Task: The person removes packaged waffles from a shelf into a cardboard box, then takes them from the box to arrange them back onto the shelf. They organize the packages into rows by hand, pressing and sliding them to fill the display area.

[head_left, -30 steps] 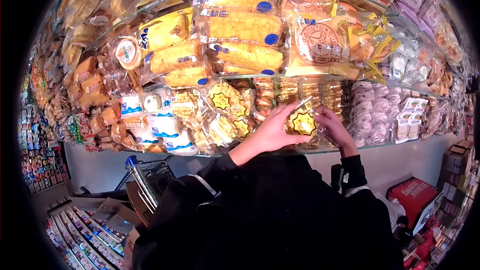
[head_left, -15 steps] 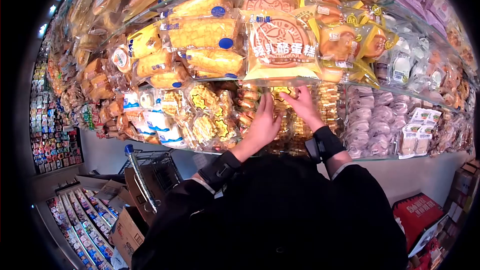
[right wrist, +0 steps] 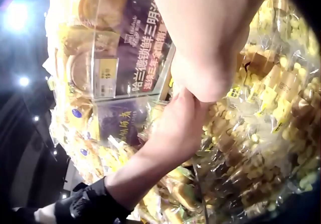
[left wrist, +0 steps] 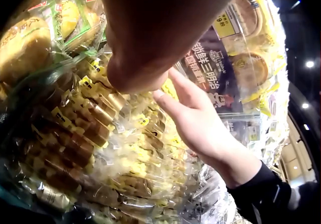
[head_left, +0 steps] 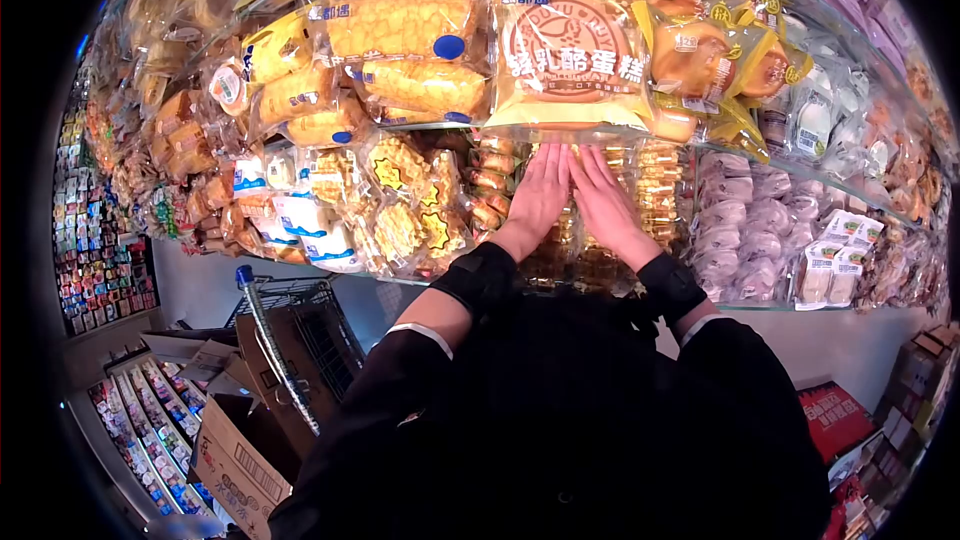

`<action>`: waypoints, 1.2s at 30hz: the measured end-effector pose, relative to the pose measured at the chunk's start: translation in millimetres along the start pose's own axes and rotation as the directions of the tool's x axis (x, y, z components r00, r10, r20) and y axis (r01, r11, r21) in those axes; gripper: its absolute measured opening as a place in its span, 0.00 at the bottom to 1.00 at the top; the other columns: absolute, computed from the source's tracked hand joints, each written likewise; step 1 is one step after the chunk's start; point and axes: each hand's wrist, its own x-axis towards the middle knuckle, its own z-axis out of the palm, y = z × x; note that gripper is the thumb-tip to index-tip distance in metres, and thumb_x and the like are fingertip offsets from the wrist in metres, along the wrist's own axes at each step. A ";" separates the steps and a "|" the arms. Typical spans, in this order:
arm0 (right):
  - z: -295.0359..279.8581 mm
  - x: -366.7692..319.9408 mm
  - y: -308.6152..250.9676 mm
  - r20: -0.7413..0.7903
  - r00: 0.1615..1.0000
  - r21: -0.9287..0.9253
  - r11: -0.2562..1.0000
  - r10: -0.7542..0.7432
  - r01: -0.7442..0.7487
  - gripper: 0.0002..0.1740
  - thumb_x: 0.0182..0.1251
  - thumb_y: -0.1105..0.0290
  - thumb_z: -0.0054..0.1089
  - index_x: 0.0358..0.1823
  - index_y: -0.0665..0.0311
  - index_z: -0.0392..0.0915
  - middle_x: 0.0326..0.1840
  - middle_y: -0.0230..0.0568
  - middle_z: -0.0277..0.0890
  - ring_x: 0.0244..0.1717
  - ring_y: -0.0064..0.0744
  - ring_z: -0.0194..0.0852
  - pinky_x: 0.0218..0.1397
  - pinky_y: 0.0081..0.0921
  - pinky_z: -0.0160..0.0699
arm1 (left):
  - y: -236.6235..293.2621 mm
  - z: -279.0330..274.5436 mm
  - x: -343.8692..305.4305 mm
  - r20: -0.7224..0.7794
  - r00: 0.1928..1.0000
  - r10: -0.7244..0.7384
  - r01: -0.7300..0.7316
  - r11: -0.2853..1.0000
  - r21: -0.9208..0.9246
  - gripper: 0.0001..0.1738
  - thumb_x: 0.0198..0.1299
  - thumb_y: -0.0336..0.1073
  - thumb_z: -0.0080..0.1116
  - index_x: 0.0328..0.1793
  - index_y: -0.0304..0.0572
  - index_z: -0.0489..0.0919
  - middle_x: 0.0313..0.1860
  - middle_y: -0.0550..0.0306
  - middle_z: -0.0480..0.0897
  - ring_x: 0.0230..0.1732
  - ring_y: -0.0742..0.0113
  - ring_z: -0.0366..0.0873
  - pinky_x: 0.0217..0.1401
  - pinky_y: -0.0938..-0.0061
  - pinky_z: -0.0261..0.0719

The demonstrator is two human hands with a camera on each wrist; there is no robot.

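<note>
My left hand (head_left: 541, 195) and right hand (head_left: 606, 202) lie side by side, fingers straight and pointing away, under the edge of the upper glass shelf. Their fingertips meet over rows of clear-wrapped pastries (head_left: 660, 205). In the left wrist view the right hand (left wrist: 203, 131) reaches in above the yellow-labelled packs (left wrist: 135, 158), its thumb apart from the fingers. The right wrist view has the left hand (right wrist: 178, 128) beside the near right hand. Whatever lies under the fingertips is hidden. Left of the hands sit packs with yellow star labels (head_left: 432, 215).
Above the hands, a large round cake pack (head_left: 570, 60) and yellow roll packs (head_left: 405, 30) fill the upper shelf. Purple-tinted wrapped buns (head_left: 735, 230) stack at the right. A shopping cart (head_left: 300, 315) and an open cardboard box (head_left: 240, 465) stand at lower left.
A star-labelled pack held between both hands went into the shelf row under the upper shelf. The hands then came together with fingers straight, and the view shifted right.
</note>
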 end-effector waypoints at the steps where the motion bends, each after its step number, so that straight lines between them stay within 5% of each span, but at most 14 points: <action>1: 4.5 6.5 5.5 -0.002 1.000 -0.004 1.000 0.001 -0.001 0.33 0.65 0.75 0.49 0.73 0.67 0.55 0.77 0.58 0.46 0.78 0.55 0.42 0.77 0.40 0.50 | -3.3 -4.6 3.5 -0.005 1.000 0.001 -0.001 1.000 -0.001 0.32 0.66 0.33 0.42 0.75 0.27 0.54 0.76 0.38 0.56 0.78 0.49 0.52 0.76 0.64 0.58; 7: 20.3 17.0 12.6 0.068 0.998 -0.061 0.998 0.007 -0.003 0.33 0.66 0.76 0.41 0.74 0.71 0.49 0.78 0.56 0.45 0.78 0.48 0.44 0.79 0.37 0.46 | -9.9 -2.3 5.0 -0.013 1.000 -0.016 0.015 0.993 -0.117 0.32 0.67 0.34 0.42 0.75 0.27 0.54 0.77 0.38 0.54 0.78 0.48 0.51 0.77 0.63 0.54; 11: 26.8 16.0 10.0 0.083 0.997 -0.153 0.988 -0.008 0.021 0.32 0.68 0.74 0.37 0.75 0.70 0.48 0.79 0.56 0.41 0.79 0.47 0.42 0.80 0.36 0.46 | 11.4 -36.4 -12.3 0.186 0.967 -0.174 0.195 0.976 -0.100 0.32 0.67 0.33 0.41 0.74 0.21 0.54 0.77 0.27 0.47 0.79 0.39 0.45 0.78 0.56 0.49; 15: 39.2 19.5 0.3 -0.026 0.999 -0.011 0.999 0.032 -0.032 0.35 0.66 0.78 0.37 0.76 0.70 0.43 0.80 0.57 0.38 0.80 0.48 0.35 0.80 0.34 0.42 | 18.9 -5.9 -15.8 0.181 0.973 -0.144 0.173 0.972 -0.156 0.34 0.63 0.31 0.43 0.71 0.14 0.53 0.74 0.23 0.51 0.77 0.35 0.47 0.78 0.54 0.48; 21: 9.6 8.3 -10.3 0.113 0.989 -0.134 0.988 0.095 -0.079 0.33 0.66 0.77 0.38 0.74 0.72 0.47 0.79 0.56 0.41 0.80 0.46 0.39 0.80 0.42 0.39 | 2.3 -19.1 -25.4 0.069 0.994 -0.083 0.092 0.984 -0.151 0.34 0.61 0.30 0.47 0.70 0.13 0.55 0.73 0.21 0.54 0.76 0.37 0.51 0.78 0.60 0.50; 23: 0.0 11.6 -21.8 0.070 0.996 -0.245 0.969 0.048 -0.029 0.32 0.65 0.77 0.42 0.72 0.73 0.53 0.76 0.58 0.50 0.78 0.47 0.46 0.78 0.39 0.48 | 1.3 -29.6 -30.0 0.074 0.997 -0.005 0.016 0.989 -0.147 0.35 0.58 0.30 0.48 0.69 0.12 0.56 0.71 0.19 0.56 0.75 0.35 0.52 0.78 0.60 0.50; 24: -5.3 12.0 -28.4 0.008 0.999 -0.143 0.989 0.044 -0.043 0.29 0.66 0.77 0.42 0.69 0.74 0.58 0.73 0.58 0.56 0.74 0.50 0.52 0.75 0.39 0.54 | 0.4 -30.4 -40.5 -0.051 0.998 -0.041 0.021 0.941 -0.338 0.34 0.57 0.29 0.48 0.67 0.11 0.58 0.69 0.16 0.56 0.75 0.31 0.51 0.77 0.61 0.54; 25: -14.8 13.4 -39.8 -0.052 0.997 -0.039 0.998 0.049 -0.051 0.26 0.66 0.78 0.42 0.67 0.75 0.62 0.70 0.59 0.61 0.71 0.52 0.58 0.72 0.38 0.60 | -1.6 -33.5 -52.3 -0.253 0.957 -0.140 -0.017 0.846 -0.532 0.30 0.58 0.28 0.48 0.65 0.15 0.63 0.65 0.18 0.64 0.68 0.33 0.65 0.69 0.61 0.67; 26: -23.0 17.1 -52.4 -0.188 0.982 0.039 0.999 0.004 0.003 0.21 0.65 0.75 0.49 0.59 0.72 0.72 0.56 0.56 0.75 0.56 0.52 0.74 0.58 0.37 0.75 | -9.8 -59.1 -64.0 -0.126 0.967 -0.220 0.062 0.685 -0.725 0.26 0.58 0.29 0.51 0.62 0.22 0.68 0.59 0.25 0.71 0.61 0.38 0.72 0.63 0.60 0.72; 27: -27.5 23.7 -62.3 -0.185 0.983 0.036 0.999 0.000 0.007 0.21 0.65 0.75 0.49 0.59 0.72 0.72 0.56 0.56 0.75 0.56 0.52 0.74 0.58 0.37 0.75 | -22.5 -89.8 -74.4 0.016 0.964 -0.264 0.146 0.478 -0.866 0.22 0.58 0.30 0.54 0.60 0.28 0.73 0.52 0.31 0.78 0.54 0.43 0.79 0.57 0.60 0.78; 29: -29.7 37.4 -79.0 -0.016 0.991 0.329 0.937 0.130 -0.117 0.17 0.64 0.68 0.55 0.53 0.66 0.77 0.46 0.52 0.79 0.45 0.52 0.79 0.49 0.41 0.78 | -51.0 -101.3 -93.4 -0.065 0.920 -0.388 0.139 0.477 -0.868 0.14 0.59 0.31 0.59 0.51 0.36 0.79 0.41 0.44 0.83 0.36 0.52 0.84 0.39 0.63 0.81; 32: -6.9 72.6 -97.6 0.114 0.978 0.541 0.815 0.176 -0.209 0.25 0.58 0.55 0.65 0.51 0.64 0.79 0.44 0.50 0.82 0.45 0.47 0.81 0.47 0.36 0.79 | -85.3 -109.7 -110.7 -0.257 0.651 -0.714 0.240 0.515 -0.823 0.12 0.57 0.28 0.63 0.47 0.37 0.81 0.35 0.52 0.83 0.27 0.63 0.78 0.29 0.73 0.74; 35: 12.2 103.2 -126.0 0.209 0.958 0.361 0.896 0.194 -0.260 0.23 0.56 0.55 0.65 0.47 0.66 0.78 0.39 0.54 0.81 0.43 0.50 0.81 0.47 0.38 0.78 | -104.8 -106.5 -123.1 -0.294 0.502 -0.813 0.311 0.487 -0.816 0.14 0.55 0.25 0.64 0.49 0.39 0.81 0.37 0.56 0.81 0.27 0.71 0.75 0.28 0.78 0.72; 36: 21.2 105.7 -134.1 0.158 0.965 0.394 0.883 0.209 -0.256 0.22 0.57 0.56 0.64 0.45 0.67 0.77 0.37 0.55 0.80 0.42 0.51 0.80 0.45 0.39 0.77 | -107.6 -107.2 -125.2 -0.265 0.526 -0.809 0.328 0.480 -0.814 0.15 0.56 0.25 0.62 0.51 0.38 0.79 0.43 0.50 0.80 0.31 0.61 0.77 0.33 0.71 0.76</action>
